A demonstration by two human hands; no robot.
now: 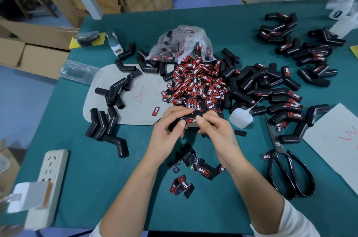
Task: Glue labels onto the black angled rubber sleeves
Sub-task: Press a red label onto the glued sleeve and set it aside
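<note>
Near the middle of the green table (222, 29), a little toward its front edge, both hands work on one black angled sleeve (179, 122). The left hand (167, 130) has its fingers curled round one leg of the sleeve, thumb on top, while the right hand (213, 130) pinches the other leg between thumb and fingers, pressing a red-and-black label (190, 120) onto it. So this piece looks to be at the pressing-down step, with the glue presumably already on, though no wet glue can be made out. A small white glue bottle (241, 118) lies on its side just beside the right hand. Behind the hands, a big heap of loose labels (195, 85) spills out of a clear plastic bag (184, 43), and a few more labels (182, 184) lie scattered toward the front edge. Toward the left edge, a group of bare sleeves (114, 101) sits on and around a grey sheet (135, 105); none of them shows a label. Toward the right edge and far right corner, many sleeves already wear labels (294, 105), mixed with some whose labelled side cannot be seen. By that split, a good share is done, but plenty of sleeves and a large stock of labels remain. Black scissors (286, 167) lie near the right front.
</note>
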